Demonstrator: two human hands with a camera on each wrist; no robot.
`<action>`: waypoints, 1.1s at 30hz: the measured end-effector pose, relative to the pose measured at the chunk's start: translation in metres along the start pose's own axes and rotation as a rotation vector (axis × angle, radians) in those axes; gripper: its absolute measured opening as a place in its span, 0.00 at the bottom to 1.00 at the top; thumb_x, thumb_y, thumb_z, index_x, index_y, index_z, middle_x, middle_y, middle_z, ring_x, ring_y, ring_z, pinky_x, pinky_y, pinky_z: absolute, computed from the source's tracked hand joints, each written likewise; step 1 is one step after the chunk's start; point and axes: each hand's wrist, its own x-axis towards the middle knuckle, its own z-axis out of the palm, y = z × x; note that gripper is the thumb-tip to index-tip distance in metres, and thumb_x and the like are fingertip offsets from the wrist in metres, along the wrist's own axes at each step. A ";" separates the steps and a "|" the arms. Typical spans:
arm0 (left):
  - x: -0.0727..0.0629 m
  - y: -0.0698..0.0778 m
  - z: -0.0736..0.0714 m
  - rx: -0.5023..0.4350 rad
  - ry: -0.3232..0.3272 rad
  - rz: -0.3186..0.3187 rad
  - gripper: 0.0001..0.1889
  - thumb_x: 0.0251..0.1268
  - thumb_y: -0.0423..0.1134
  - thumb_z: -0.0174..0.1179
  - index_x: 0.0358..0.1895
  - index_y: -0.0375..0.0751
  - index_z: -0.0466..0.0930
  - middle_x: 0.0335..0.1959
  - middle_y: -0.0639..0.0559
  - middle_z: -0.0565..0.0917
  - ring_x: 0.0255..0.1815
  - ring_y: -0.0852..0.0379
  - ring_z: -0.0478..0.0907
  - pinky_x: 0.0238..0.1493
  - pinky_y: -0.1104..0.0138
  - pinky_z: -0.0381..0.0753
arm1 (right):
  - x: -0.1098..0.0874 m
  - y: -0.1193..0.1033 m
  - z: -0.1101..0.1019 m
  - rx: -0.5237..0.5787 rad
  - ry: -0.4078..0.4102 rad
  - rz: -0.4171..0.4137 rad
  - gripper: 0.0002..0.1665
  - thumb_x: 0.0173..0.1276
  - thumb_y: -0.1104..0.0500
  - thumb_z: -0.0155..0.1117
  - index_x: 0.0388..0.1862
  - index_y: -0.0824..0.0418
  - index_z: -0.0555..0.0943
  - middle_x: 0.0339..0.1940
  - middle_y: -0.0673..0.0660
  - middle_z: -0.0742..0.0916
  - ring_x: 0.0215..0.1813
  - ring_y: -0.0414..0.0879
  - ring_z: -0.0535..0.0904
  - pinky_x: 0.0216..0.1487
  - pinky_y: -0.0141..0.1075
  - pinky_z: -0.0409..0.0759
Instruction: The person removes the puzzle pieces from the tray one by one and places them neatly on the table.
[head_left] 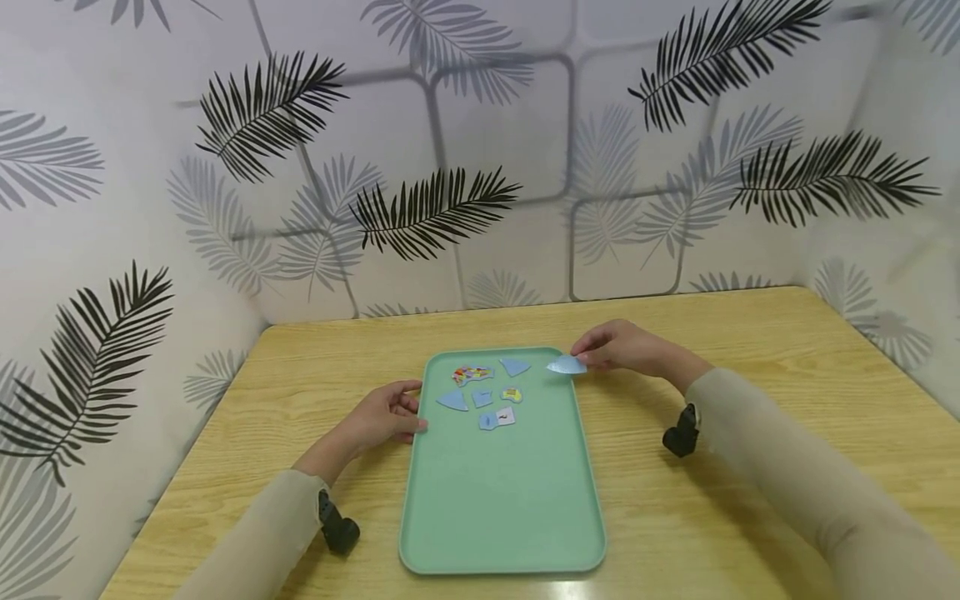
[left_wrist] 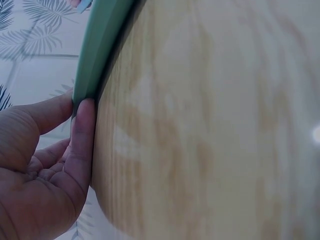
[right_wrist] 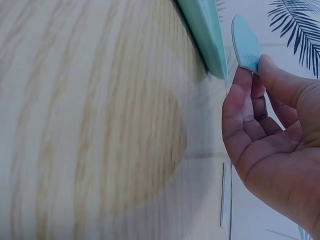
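A light blue puzzle piece (head_left: 566, 364) with a curved edge is pinched between thumb and fingers of my right hand (head_left: 626, 346), raised over the tray's upper right rim. The right wrist view shows this piece (right_wrist: 246, 44) edge-on at the fingertips. My left hand (head_left: 382, 419) holds the left rim of the green tray (head_left: 502, 508); in the left wrist view the thumb and a finger meet at the tray's edge (left_wrist: 97, 55). Several loose pieces lie in the tray's far half, among them a multicoloured piece (head_left: 472, 375), a yellow-marked piece (head_left: 512, 394) and a blue wedge (head_left: 453, 401).
The tray lies on a wooden table (head_left: 330, 367). Behind the table stands a pale wall covering (head_left: 510, 250) with a leaf pattern. A small black device is strapped at each wrist, the right one (head_left: 680, 433) hanging below the sleeve.
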 end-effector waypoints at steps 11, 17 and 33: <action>0.002 -0.001 0.001 0.008 0.009 -0.004 0.37 0.60 0.25 0.65 0.72 0.31 0.59 0.44 0.41 0.73 0.37 0.55 0.75 0.38 0.61 0.85 | -0.019 0.013 -0.017 0.143 0.046 0.026 0.16 0.70 0.69 0.59 0.54 0.77 0.76 0.44 0.56 0.84 0.41 0.42 0.80 0.48 0.38 0.82; 0.002 -0.002 0.001 0.027 0.003 0.014 0.37 0.60 0.26 0.65 0.72 0.30 0.58 0.43 0.41 0.73 0.36 0.55 0.75 0.37 0.62 0.84 | -0.030 0.021 -0.030 0.163 0.075 0.027 0.19 0.70 0.70 0.58 0.57 0.80 0.73 0.46 0.57 0.83 0.42 0.43 0.80 0.46 0.36 0.82; 0.001 0.000 0.001 0.021 0.005 0.005 0.37 0.61 0.25 0.65 0.72 0.30 0.58 0.43 0.41 0.73 0.37 0.54 0.75 0.39 0.61 0.84 | -0.031 0.032 -0.048 0.141 0.276 0.154 0.23 0.71 0.67 0.60 0.62 0.76 0.72 0.45 0.58 0.81 0.37 0.42 0.78 0.36 0.30 0.78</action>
